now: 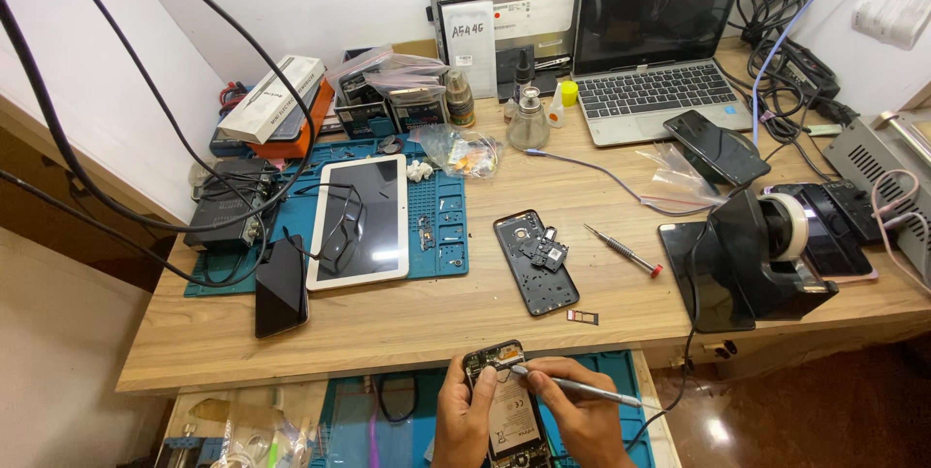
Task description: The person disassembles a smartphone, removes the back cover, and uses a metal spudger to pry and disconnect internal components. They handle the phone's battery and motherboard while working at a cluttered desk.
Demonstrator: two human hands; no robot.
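Observation:
My left hand (462, 418) grips an opened smartphone (506, 400) by its left edge, low in the head view over a pulled-out shelf. The phone's back is off, showing the battery and the circuit board at its top. My right hand (580, 418) holds a thin silver tool (582, 387) like a pen, with its tip touching the phone's upper board area. On the wooden desk (407, 318) above lies a black phone back shell (535, 262) with small parts on it. A red-tipped screwdriver (624, 251) and a small tray piece (583, 317) lie beside it.
A white tablet (360, 221) with eyeglasses sits on a blue work mat (441, 230). A dark phone (281, 286) lies left. A black tape dispenser (761, 255), more phones, a laptop (650, 41), bottles, bags, boxes and cables crowd the back and right.

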